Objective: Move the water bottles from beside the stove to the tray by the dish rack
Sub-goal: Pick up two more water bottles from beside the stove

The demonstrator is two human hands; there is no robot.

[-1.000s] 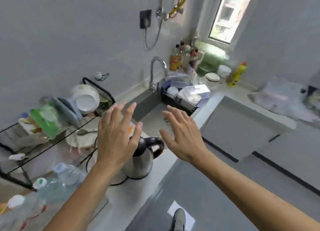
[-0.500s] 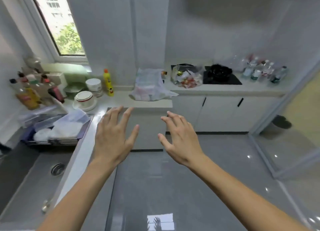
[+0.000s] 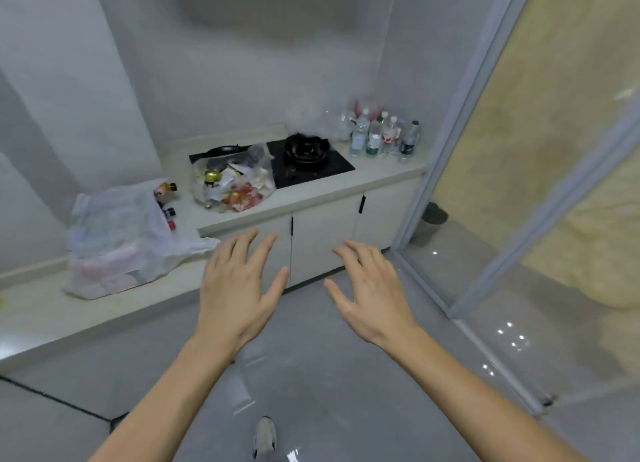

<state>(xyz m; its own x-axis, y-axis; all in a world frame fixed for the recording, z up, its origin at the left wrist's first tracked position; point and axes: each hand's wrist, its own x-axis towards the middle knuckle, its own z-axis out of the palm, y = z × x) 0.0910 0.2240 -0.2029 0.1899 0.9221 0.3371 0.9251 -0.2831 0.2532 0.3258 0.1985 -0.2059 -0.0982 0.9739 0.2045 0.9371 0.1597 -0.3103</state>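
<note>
A shoe tip (image 3: 265, 435) shows on the grey floor (image 3: 329, 375) below two bare forearms. The left hand (image 3: 239, 288) and right hand (image 3: 372, 293) hover palms down, fingers (image 3: 266, 254) spread and holding nothing. Beyond them runs the pale bench (image 3: 304, 193) over white cabinets, with a white plastic bag (image 3: 117, 240) and a clear rubbish bag (image 3: 235, 181). Farther back, a black pan (image 3: 306, 146) sits on the stove (image 3: 322, 171), and the water bottles (image 3: 381, 134) cluster just right of it in the corner.

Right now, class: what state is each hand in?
Left hand: open, fingers spread, holding nothing.
Right hand: open, fingers spread, holding nothing.
</note>
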